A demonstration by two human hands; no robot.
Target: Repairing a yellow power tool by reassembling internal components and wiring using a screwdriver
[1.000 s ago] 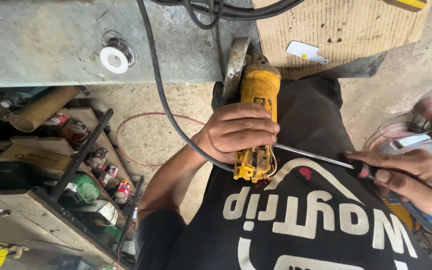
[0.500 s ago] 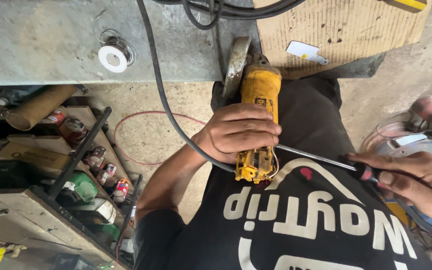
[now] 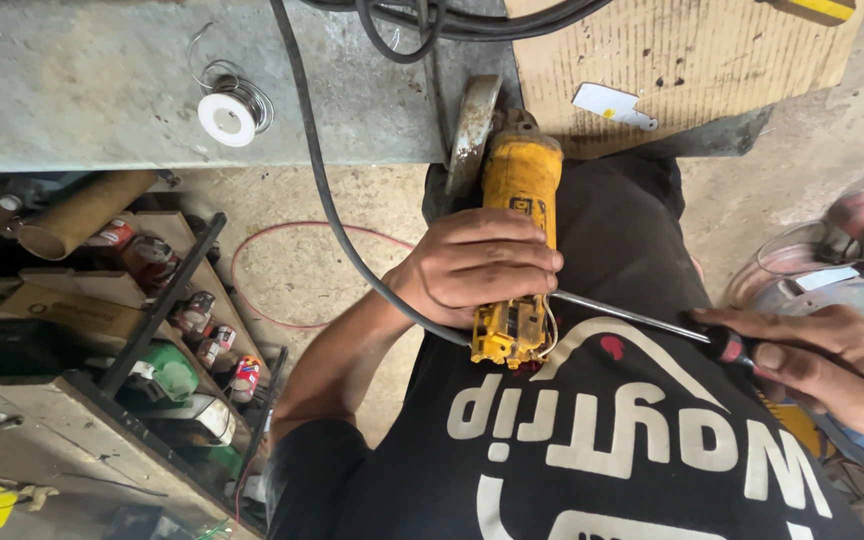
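I see my left hand wrapped over the body of a yellow angle grinder, its fingers clamped around the housing from the top while the tool rests on my lap against the black shirt. The grinder's disc guard points away from me toward the edge of the grey surface, and its rear end, opened so that thin wires show, faces my chest. A thick black cable runs from that rear end up across the surface. My right hand sits off to the right, its fingers closed on the dark handle of a screwdriver; the long metal shaft slants leftward and its tip meets the grinder's rear end just below my left hand. On the surface lies a small spool of wire, well apart from the grinder. Beyond the surface's right end lies a sheet of brown cardboard. Below the surface to the left stands a cluttered shelf with small cans, a cardboard tube and a green object; a loop of thin red wire lies on the concrete floor between the shelf and my left arm.
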